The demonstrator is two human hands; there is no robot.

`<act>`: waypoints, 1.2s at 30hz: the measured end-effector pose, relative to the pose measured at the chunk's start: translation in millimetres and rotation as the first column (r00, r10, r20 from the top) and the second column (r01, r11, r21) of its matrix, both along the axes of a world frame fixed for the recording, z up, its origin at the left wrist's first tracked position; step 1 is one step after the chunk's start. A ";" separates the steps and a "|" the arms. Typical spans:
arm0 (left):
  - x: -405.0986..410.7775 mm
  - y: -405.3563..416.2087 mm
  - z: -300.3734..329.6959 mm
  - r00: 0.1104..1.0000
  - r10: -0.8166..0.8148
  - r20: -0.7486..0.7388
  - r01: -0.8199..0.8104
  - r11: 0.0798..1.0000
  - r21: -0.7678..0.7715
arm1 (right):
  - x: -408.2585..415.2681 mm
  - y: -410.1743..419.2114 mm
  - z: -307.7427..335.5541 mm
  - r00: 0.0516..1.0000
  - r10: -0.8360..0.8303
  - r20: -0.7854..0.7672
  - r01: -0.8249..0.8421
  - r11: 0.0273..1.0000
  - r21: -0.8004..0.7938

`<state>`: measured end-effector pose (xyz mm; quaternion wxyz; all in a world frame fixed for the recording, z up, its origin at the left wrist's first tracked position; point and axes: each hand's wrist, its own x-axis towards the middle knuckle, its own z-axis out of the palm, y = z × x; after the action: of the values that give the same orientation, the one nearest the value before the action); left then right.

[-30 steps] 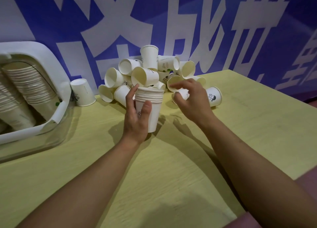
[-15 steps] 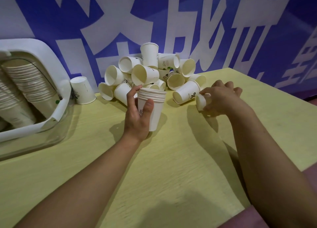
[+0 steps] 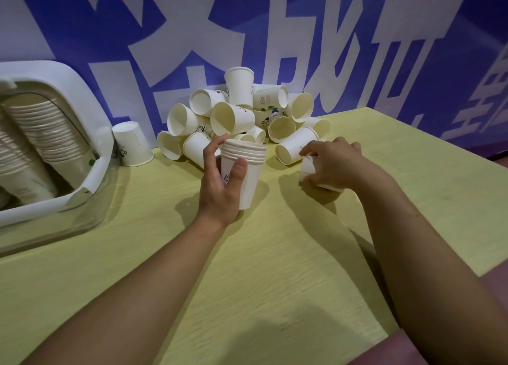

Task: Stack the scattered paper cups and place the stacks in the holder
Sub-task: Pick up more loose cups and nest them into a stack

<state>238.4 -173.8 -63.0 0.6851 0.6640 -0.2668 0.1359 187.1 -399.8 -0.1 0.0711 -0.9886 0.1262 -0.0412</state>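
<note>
The left hand (image 3: 222, 184) is holding an upright stack of nested cups (image 3: 243, 172) just above the yellow bench (image 3: 275, 254), its grip wrapping the stack with the thumb pressing on the near wall and the fingers (image 3: 211, 150) curling round the far side, up near the rims. To the right, the right hand (image 3: 334, 162) is closing its grip over a single paper cup (image 3: 308, 168), fingers curling across the top of it and the thumb tucking underneath; the cup is tilting, and most of it is lying hidden beneath the palm. Behind both hands, the pile of loose cups (image 3: 242, 114) is resting against the blue wall (image 3: 357, 35), one cup standing upright on top. At the far left, the white holder (image 3: 90, 109) is lying with long stacks inside, and an upturned cup (image 3: 133, 144) is standing just beside it.
</note>
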 end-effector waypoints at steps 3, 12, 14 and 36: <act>0.0 -0.2 -0.4 1.000 0.003 -0.001 -0.003 1.000 0.004 | -2.2 11.5 7.4 0.955 0.038 0.295 -0.129 0.946 0.297; 0.4 1.3 -0.6 1.000 -0.002 -0.016 0.003 1.000 0.011 | -3.1 15.9 3.4 0.964 0.110 0.241 -0.198 0.904 0.378; 0.6 1.5 -0.7 1.000 -0.004 -0.015 0.004 1.000 0.013 | -4.7 14.3 5.1 0.972 0.082 0.221 -0.163 0.911 0.378; -9.0 1.9 2.5 0.996 -0.037 0.081 0.025 0.989 0.146 | -1.2 61.6 -6.6 0.723 -0.021 0.690 -0.560 0.567 0.604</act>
<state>229.5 -171.9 -60.5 0.6254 0.7014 -0.3147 0.1332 185.9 -338.2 -6.7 0.5372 -0.7868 -0.0648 -0.2969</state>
